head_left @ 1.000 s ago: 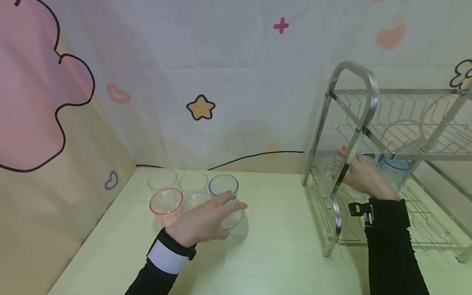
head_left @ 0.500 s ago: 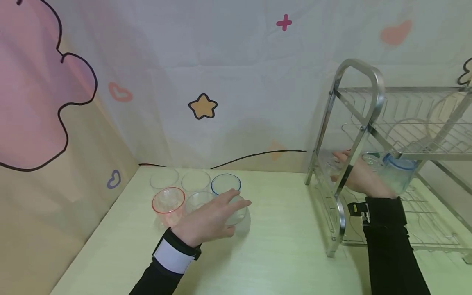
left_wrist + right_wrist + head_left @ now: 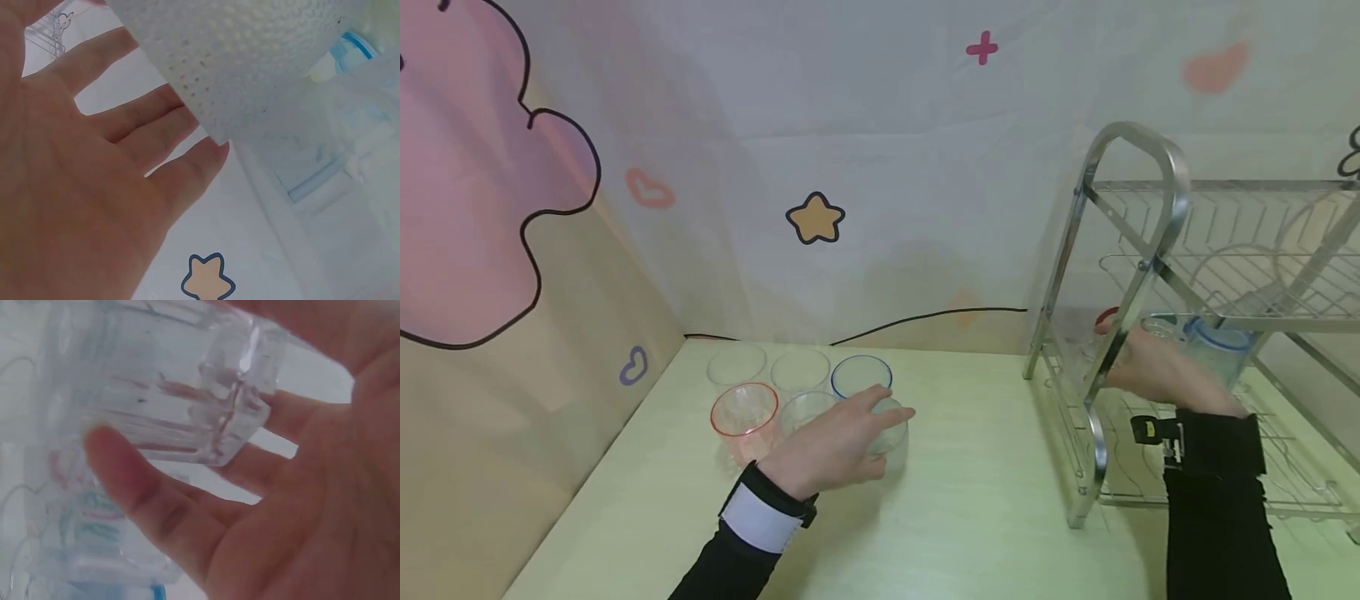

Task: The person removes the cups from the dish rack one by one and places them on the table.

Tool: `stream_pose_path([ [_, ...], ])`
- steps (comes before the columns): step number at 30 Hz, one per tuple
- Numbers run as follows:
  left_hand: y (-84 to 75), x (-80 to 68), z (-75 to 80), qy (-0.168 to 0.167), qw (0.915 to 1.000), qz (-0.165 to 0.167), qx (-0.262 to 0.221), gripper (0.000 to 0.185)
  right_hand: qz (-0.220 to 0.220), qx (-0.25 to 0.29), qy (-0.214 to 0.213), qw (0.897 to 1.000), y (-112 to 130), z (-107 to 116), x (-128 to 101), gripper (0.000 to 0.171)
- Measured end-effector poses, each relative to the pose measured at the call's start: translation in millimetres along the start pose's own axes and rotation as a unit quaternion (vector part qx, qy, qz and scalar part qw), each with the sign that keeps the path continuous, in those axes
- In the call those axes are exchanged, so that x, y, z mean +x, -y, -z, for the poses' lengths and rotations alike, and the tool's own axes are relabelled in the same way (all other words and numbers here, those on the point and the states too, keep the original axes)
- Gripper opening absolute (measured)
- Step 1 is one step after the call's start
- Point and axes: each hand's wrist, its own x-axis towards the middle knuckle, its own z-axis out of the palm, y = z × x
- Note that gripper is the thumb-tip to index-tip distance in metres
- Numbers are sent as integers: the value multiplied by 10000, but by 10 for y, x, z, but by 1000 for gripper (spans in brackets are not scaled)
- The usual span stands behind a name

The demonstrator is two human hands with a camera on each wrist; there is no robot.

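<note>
My right hand [image 3: 1161,367] reaches into the lower shelf of the wire dish rack at right. Its thumb and fingers grip a clear glass cup [image 3: 169,381] with a faceted base, mostly hidden in the head view. A red rim [image 3: 1106,315] shows by those fingertips. On the table, my left hand [image 3: 835,442] lies over a clear glass cup [image 3: 891,435], its spread fingers touching the side. In the left wrist view this textured cup [image 3: 244,56] stands before the fingertips. Close around it stand a blue-rimmed cup [image 3: 861,377], a red-rimmed cup [image 3: 745,417] and several clear ones.
The two-tier metal dish rack [image 3: 1176,208] has a tall side frame between my hands. A blue-lidded jar [image 3: 1219,354] and a green-marked glass [image 3: 1161,327] stand on its lower shelf. Plates [image 3: 1240,271] lean on the upper shelf. A printed curtain [image 3: 917,183] backs the table.
My right hand and forearm have shifted slightly right within the rack, and the red rim now shows by its fingers. The left hand stays at the same cup. The whole head view has shifted a little.
</note>
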Motion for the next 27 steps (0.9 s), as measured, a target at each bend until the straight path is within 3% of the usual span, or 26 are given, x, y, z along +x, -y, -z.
stream_pose_path([
  [2,-1,13,-9,39,9999,74,-93,57,-189,37,121,9997,-5,29,-45,71],
  [9,-7,52,-52,83,9997,177,-156,53,-425,-141,392,9982,-2,132,-203,101],
  [27,-16,40,-29,84,9999,56,-98,53,-761,-102,356,9964,31,308,-345,109],
])
